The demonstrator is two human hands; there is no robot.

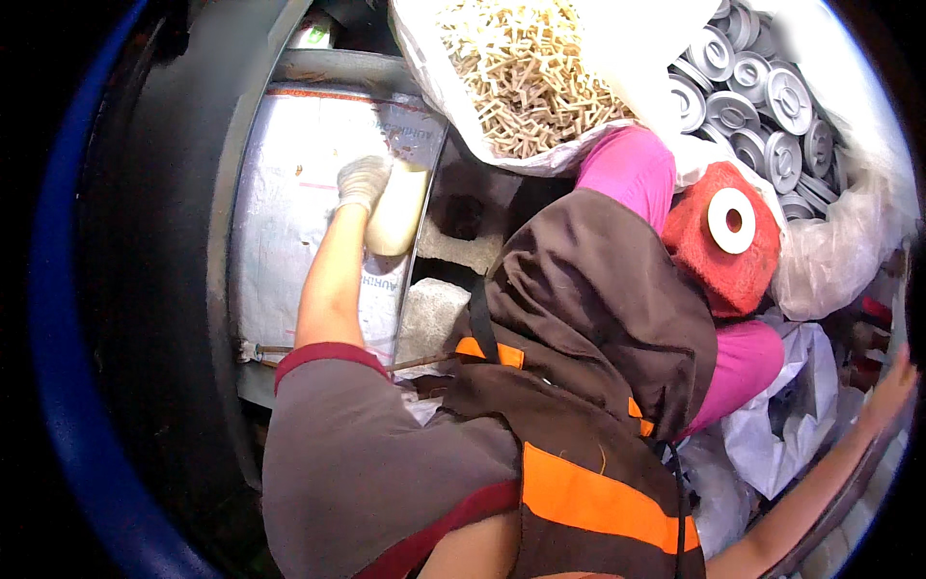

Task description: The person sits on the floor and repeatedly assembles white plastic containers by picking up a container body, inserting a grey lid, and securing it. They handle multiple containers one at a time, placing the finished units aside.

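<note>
My left hand (363, 181), in a whitish glove, is over a board (289, 227) covered with silvery-white printed sheeting. Its fingers look curled together, and whatever they may hold is hidden. Right beside it, against the glove, lies a smooth cream-coloured container (394, 220) with a rounded near end. My right arm reaches out to the far right. The right hand (895, 388) is at the dim edge of the view, close to a pale rim or edge, and its fingers are too unclear to read.
A white sack (424, 68) of small tan pieces (526, 82) stands ahead. Grey round lids (752, 82) fill a bag at the far right. Near my knees, a white ring-shaped roll (731, 220) rests on a red block (719, 275). Concrete blocks (434, 314) adjoin the board.
</note>
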